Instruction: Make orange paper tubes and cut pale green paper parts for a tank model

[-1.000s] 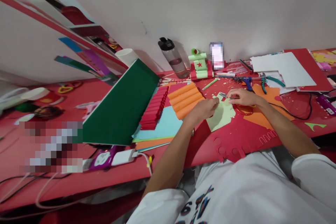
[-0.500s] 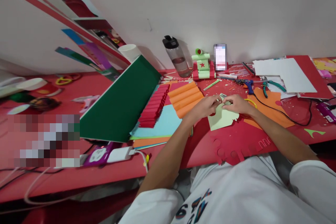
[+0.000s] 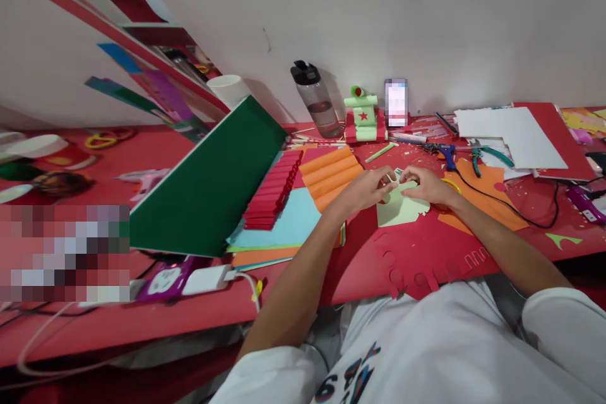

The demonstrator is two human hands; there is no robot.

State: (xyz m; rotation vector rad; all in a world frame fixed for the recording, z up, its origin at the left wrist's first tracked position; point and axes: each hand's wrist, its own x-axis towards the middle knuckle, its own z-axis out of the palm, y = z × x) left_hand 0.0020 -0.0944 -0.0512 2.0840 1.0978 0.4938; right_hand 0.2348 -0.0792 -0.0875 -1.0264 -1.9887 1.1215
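A light green sheet of paper (image 3: pixel 401 211) with a notched right edge lies over a red sheet with cut-outs (image 3: pixel 416 252). My left hand (image 3: pixel 369 189) is at its upper left, fingers bent and closed on the paper's edge. Opposite it, my right hand (image 3: pixel 427 187) pinches the same paper at its upper right. A small pale green piece (image 3: pixel 398 173) shows between the two hands; the fingers partly hide it. Just left of my left hand lies a ridged orange paper (image 3: pixel 331 177). Yellow scissor handles (image 3: pixel 452 185) show beside my right wrist.
Behind stand a water bottle (image 3: pixel 316 101), a green-and-red paper model (image 3: pixel 365 117) and a phone (image 3: pixel 396 102). A glue gun (image 3: pixel 445 153) and pliers (image 3: pixel 490 154) lie at the right. A large green board (image 3: pixel 203 189) leans at the left beside pleated red paper (image 3: pixel 274 192).
The camera view has shifted slightly, moving most things a little left. Both hands stay at the top of the light green paper, with small finger movements.
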